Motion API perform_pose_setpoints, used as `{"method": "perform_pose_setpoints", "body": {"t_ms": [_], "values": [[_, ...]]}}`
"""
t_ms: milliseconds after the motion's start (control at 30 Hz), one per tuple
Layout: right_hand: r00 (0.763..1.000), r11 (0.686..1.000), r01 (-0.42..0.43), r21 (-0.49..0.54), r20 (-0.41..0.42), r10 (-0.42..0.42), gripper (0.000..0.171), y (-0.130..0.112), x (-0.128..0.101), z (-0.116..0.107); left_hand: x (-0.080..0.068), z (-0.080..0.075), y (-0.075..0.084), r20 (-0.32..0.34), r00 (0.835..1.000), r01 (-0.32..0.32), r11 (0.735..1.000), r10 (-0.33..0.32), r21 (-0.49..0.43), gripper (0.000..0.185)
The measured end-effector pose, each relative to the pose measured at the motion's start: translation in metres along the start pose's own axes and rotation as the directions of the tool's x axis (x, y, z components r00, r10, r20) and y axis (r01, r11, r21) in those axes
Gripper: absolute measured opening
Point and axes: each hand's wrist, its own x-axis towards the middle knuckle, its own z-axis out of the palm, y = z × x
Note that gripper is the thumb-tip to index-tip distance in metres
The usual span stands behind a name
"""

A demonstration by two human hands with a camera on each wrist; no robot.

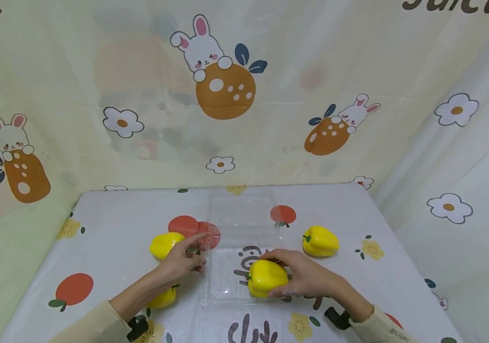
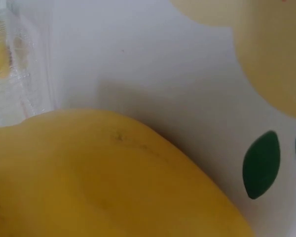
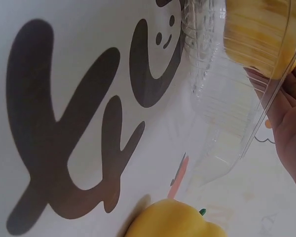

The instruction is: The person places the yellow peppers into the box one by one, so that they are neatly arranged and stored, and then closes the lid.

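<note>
A yellow bell pepper [image 1: 266, 278] is held between the thumb and fingers of my right hand [image 1: 306, 275], at the right part of a clear plastic clamshell box [image 1: 223, 286]. In the right wrist view, that pepper [image 3: 259, 34] shows through the box wall [image 3: 227, 98], with the right hand [image 3: 292, 126] beside it. My left hand [image 1: 180, 261] is at the box's left edge, index finger stretched toward it and nothing visible in its grasp. Whether it touches the edge is hard to tell. The box's lid [image 1: 244, 212] lies folded back, away from me.
Two yellow peppers lie left of the box, one behind the left hand [image 1: 164, 244] and one below its wrist [image 1: 163, 299]. Another pepper [image 1: 320, 241] sits to the right. A printed cloth [image 1: 111, 238] covers the table, and a patterned curtain [image 1: 278, 143] hangs behind.
</note>
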Motion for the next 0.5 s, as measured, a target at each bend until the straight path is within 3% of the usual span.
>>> {"method": "perform_pose_setpoints", "body": {"t_ms": [500], "values": [[0.996,0.998,-0.051,-0.02,0.073,0.052,0.076,-0.0063,0.0025,-0.0039,-0.0008,-0.0001,0.001,0.01,1.0,-0.019,1.0,0.019,-0.012,0.065]]}}
